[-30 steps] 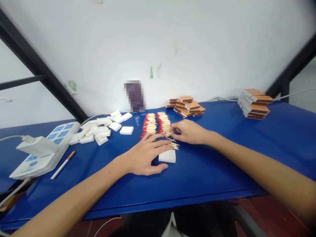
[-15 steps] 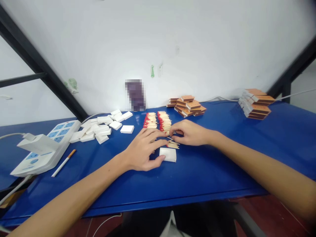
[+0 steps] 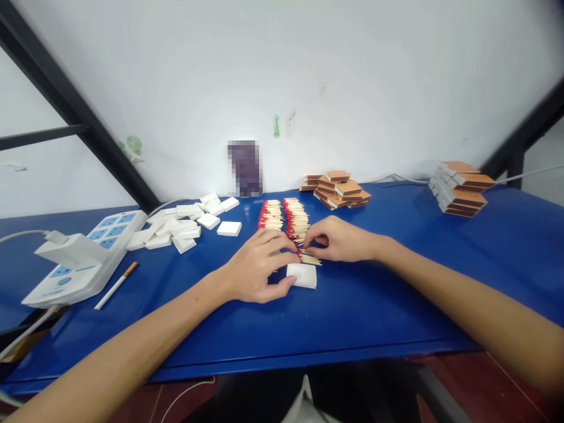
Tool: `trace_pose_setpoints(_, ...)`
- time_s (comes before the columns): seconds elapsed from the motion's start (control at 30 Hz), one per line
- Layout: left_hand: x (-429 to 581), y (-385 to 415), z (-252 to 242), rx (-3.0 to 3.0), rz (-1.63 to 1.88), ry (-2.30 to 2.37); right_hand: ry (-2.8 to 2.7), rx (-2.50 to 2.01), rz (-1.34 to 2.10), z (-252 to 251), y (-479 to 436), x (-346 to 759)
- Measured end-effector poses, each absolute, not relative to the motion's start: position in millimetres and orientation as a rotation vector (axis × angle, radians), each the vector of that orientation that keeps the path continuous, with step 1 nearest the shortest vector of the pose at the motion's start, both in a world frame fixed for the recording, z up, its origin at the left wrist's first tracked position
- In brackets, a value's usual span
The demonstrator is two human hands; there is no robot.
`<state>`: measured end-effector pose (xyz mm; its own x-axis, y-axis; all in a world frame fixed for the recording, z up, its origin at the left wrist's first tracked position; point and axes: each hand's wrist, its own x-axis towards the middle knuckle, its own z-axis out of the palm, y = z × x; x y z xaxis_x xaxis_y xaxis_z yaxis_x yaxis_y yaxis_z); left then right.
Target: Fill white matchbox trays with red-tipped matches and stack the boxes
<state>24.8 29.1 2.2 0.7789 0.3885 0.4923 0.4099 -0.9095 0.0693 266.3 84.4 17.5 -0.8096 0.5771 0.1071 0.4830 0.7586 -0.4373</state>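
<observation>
Two rows of red-headed matchsticks (image 3: 297,222) lie on the blue table between my hands. My right hand (image 3: 337,238) is closed, its fingertips pinched on matchsticks at the near end of the right-hand row. From the left, my left hand (image 3: 264,265) reaches in with its fingers stretched and a little apart. Its index fingertip touches the matches, and its thumb rests at the left edge of a small white matchbox tray (image 3: 302,275). Part of the left row is hidden behind my left hand.
Loose white trays (image 3: 176,226) lie heaped to the left, near a power strip (image 3: 83,261) and a cigarette (image 3: 116,286). Brown matchboxes (image 3: 341,191) are piled by the wall, and another stack of matchboxes (image 3: 462,188) stands far right. A pixelated dark rectangle (image 3: 247,169) is at the wall.
My right fingertips have drawn together and lowered slightly onto the near matchsticks. My left index finger has shifted slightly against the matches. The whole view has moved a little.
</observation>
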Motion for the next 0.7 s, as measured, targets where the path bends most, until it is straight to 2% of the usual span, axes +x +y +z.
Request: trace_pose_setpoints(0.7, 22.9, 29.4, 0.9, -2.989, -0.711, -0.717, -2.752, -0.952, 0.708, 22.2, 88.2, 274.6)
